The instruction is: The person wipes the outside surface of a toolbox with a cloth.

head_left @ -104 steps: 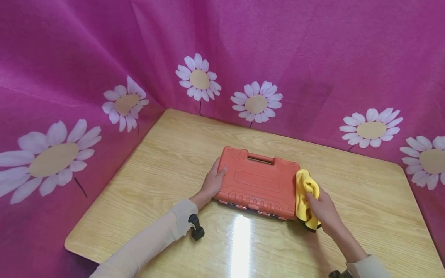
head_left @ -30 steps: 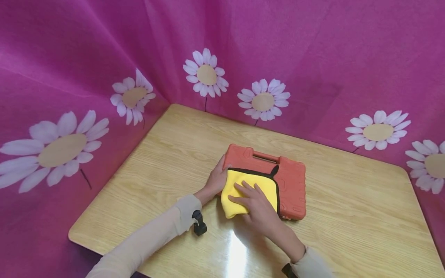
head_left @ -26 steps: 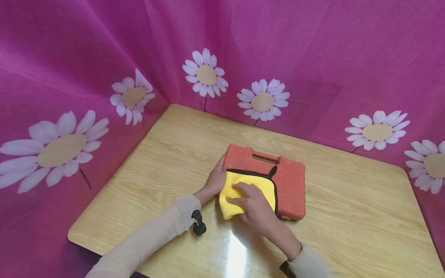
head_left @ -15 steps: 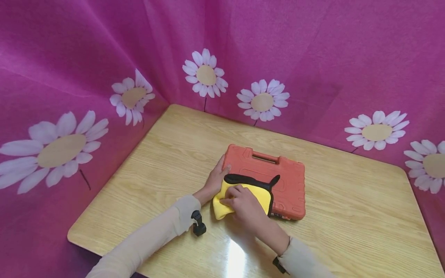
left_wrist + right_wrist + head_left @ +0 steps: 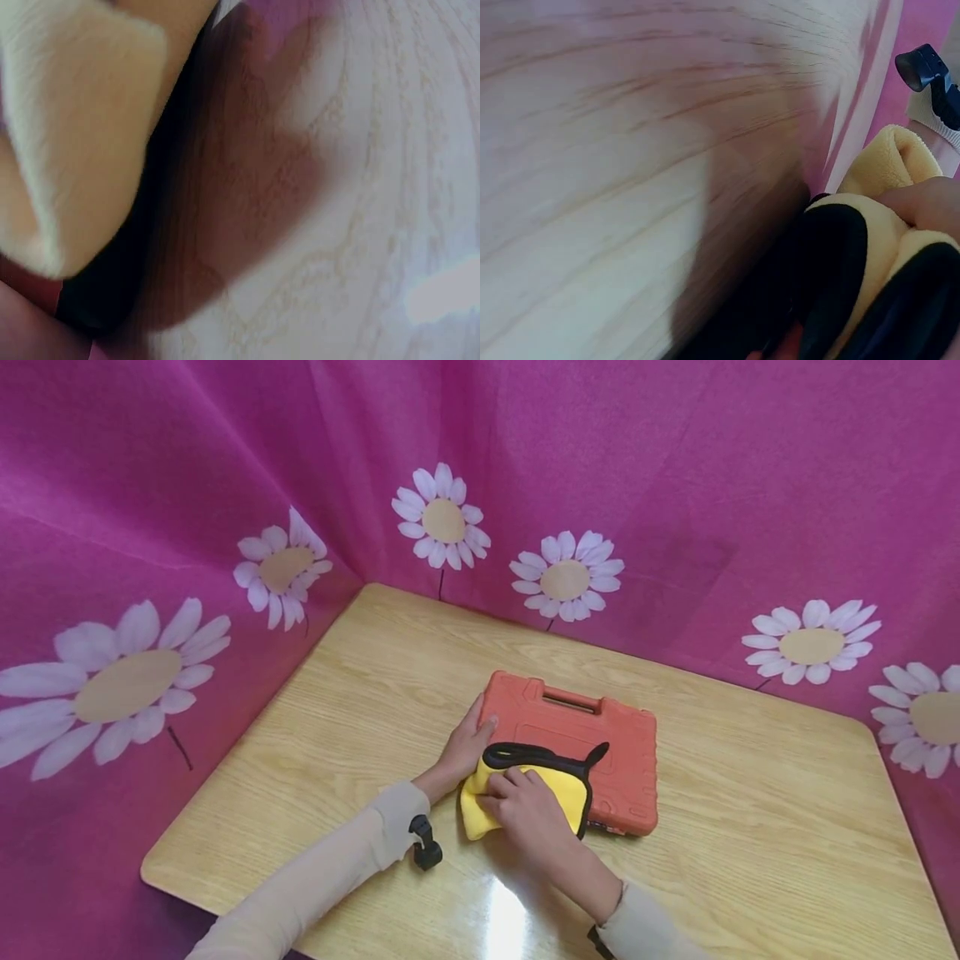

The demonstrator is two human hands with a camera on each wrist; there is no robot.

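Fingers (image 5: 502,785) curled, pinching yellow cloth (image 5: 566,788) with right hand (image 5: 532,817) (thumb too hidden to judge), lower centre of frame; gripping red case (image 5: 628,760), right of centre, by its left side with left hand (image 5: 459,753). Seemingly at wiping; calls next for steady bracing.

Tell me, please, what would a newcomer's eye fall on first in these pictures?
Probably the magenta backdrop with its large white daisies, behind the wood-grain table. Next comes the red plastic carrying case on that table, the left hand gripping its left end. The black-edged yellow cloth, held by the right hand, covers the case's near left corner.
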